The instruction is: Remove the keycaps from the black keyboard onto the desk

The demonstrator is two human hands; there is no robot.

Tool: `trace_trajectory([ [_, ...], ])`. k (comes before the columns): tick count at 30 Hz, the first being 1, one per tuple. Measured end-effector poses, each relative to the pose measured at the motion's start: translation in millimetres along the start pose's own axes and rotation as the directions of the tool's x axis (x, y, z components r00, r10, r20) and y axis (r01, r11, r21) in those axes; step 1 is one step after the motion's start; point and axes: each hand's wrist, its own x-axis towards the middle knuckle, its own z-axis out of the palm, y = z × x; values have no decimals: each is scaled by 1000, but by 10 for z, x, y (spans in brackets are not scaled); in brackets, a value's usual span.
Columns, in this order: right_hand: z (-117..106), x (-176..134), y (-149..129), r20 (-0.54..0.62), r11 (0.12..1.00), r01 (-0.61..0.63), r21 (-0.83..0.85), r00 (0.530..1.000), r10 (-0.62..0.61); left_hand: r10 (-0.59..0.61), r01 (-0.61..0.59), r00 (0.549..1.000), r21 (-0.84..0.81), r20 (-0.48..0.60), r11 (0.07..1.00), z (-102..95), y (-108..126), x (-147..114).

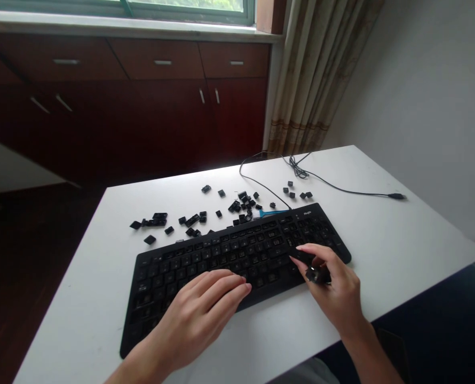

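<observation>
A black keyboard [229, 256] lies tilted across the white table, with bare sockets showing where several keycaps are off. My left hand [197, 309] rests on its lower middle, palm down, fingers stretched out side by side and holding nothing. Over the keyboard's right part, my right hand [333, 282] is closed. Between its thumb and fingers is a dark keycap [301, 257], hard to tell from the black keys behind it. A second black piece with a shiny spot [317, 274] sits in the palm; its kind is unclear.
Loose black keycaps [243, 202] lie scattered behind the keyboard, some farther left. A blue brush [271, 213] touches the keyboard's back edge. The cable [301, 170] coils at the back and ends in a plug [397, 196] at right. Brown cabinets [161, 106] stand beyond the table.
</observation>
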Motion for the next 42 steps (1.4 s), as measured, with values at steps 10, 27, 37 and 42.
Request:
trace_trajectory([
  [10,2,36,0,34,997,8,73,999,-10,-1,1,1000,-6,-4,1000,4,5,11],
  [27,-406,74,277,-323,971,-238,35,916,237,-2,2,1000,8,-18,1000,11,8,6],
  [37,-757,126,583,299,990,-108,92,951,76,-18,17,1000,-17,-16,1000,43,-2,23],
  [42,-738,225,733,419,976,82,199,893,-161,52,-52,999,-6,17,999,91,89,175],
])
